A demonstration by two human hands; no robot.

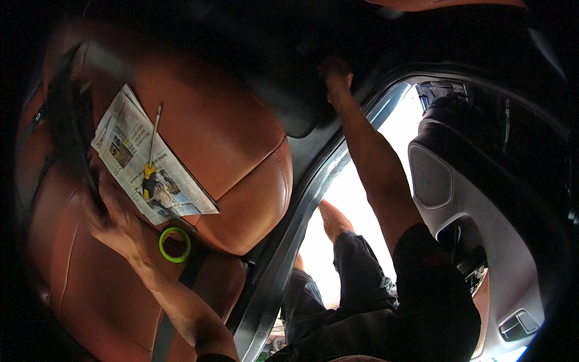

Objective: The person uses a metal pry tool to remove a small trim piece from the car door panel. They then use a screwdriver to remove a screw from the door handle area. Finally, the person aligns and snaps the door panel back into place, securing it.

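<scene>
At the left, my left hand (pixel 119 226) is closed around the lower end of a long, curved black strip (pixel 66 114), which may be a strap or trim; its exact kind is unclear. Beside it, a folded newspaper (pixel 117 142) lies on the reddish-brown leather seat (pixel 205 120). A screwdriver (pixel 149 175) with a yellow and black handle rests on the paper, its shaft toward the far side. Closer to my forearm sits a bright green roll of tape (pixel 175 244). Far ahead, my right hand (pixel 336 78) reaches into shadow with curled fingers; whatever it grips is hidden.
The open car door (pixel 482 205), with a grey inner panel, stands to the right. A dark door sill (pixel 268 283) runs between the seat and the bright doorway. My legs (pixel 356 265) are outside the car. A belt strap (pixel 163 341) crosses the near seat section.
</scene>
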